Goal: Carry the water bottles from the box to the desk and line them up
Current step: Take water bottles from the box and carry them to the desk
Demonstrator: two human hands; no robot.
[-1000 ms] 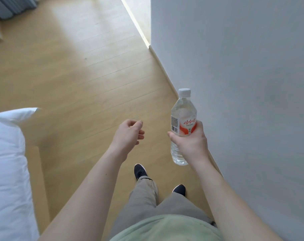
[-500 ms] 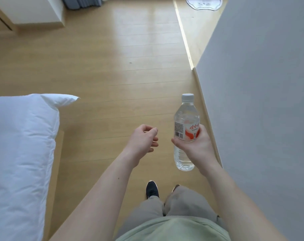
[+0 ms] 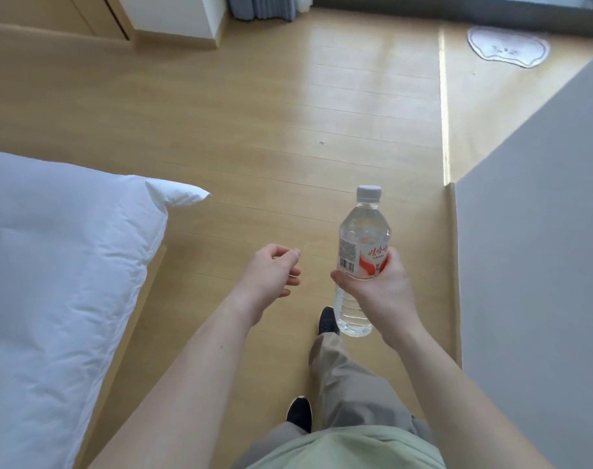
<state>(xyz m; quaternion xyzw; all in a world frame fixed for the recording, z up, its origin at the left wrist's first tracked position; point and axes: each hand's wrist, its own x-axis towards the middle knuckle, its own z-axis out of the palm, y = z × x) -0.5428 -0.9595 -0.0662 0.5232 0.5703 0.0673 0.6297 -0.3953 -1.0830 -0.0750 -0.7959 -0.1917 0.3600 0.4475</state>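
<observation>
The right hand (image 3: pixel 381 292) holds a water bottle (image 3: pixel 361 252) upright in front of the person, with the fingers and the thumb curled around the middle of it, over the lower part of the white and red label. The bottle is clear, it looks full of water, and its white cap (image 3: pixel 368 192) is on top. Its base hangs in the air above the wooden floor (image 3: pixel 271 130), and it touches nothing except the hand. The left hand (image 3: pixel 271 272) is just beside it, on the left, with no contact between them; its fingers are loosely curled and it holds nothing. Both forearms are bare and reach forward from the bottom of the view. Below the hands you can see beige trousers (image 3: pixel 349 380) and two dark shoes, one (image 3: pixel 327 321) forward, partly behind the bottle's base, and the other (image 3: pixel 299 412) further back, near the light green shirt (image 3: pixel 339 448). At the left side there is a bed with a white duvet (image 3: pixel 51 265), whose corner points toward the middle of the floor. At the right side a grey wall (image 3: pixel 532 265) stands close to the right arm. Far ahead on the floor lies a pale mat (image 3: pixel 506 47), and grey curtains (image 3: pixel 264 6) hang at the top edge
</observation>
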